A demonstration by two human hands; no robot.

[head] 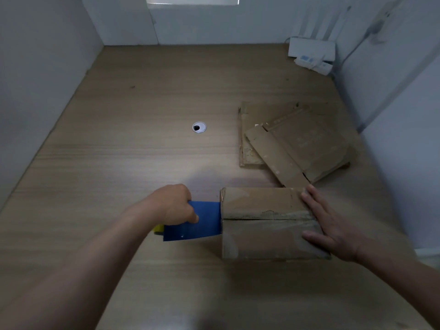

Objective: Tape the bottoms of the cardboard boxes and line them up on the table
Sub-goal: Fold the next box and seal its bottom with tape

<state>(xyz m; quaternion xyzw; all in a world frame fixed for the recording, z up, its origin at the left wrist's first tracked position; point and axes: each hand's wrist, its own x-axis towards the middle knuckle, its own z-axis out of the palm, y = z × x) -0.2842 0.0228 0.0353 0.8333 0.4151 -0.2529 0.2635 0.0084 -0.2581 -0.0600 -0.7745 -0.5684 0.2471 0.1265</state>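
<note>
left hand (175,204): reaches in from the lower left, fingers curled round the top of a tape dispenser, gripping it.

tape dispenser (195,222): blue body, with a yellow part (158,228) showing at its near left corner under the wrist. it sits just left of the box, its right edge touching the box's left end at the level of the flap seam.

bench (119,163): pale wood grain, closed in by grey wall panels (35,91) on the left, back and right.

cable hole (199,127): round, with a silver ring, set in the bench top beyond the left hand and well apart from everything else.

box (269,234): brown cardboard, standing on the near right part of the bench. two flaps face up and meet along a dark seam running left to right. worn, glossy strips of old tape lie near the seam.

right hand (333,225): laid flat on the right end of the box, fingers straight and spread, thumb along the near flap, pressing down and not curled round anything.

flattened boxes (295,141): two or more folded sheets of cardboard, stacked askew, lying on the bench just behind the box.

router (310,50): white, with upright antennas, in the far right corner. a white power strip (314,64) lies in front of it, and a cord (357,44) hangs on the right wall.
</note>
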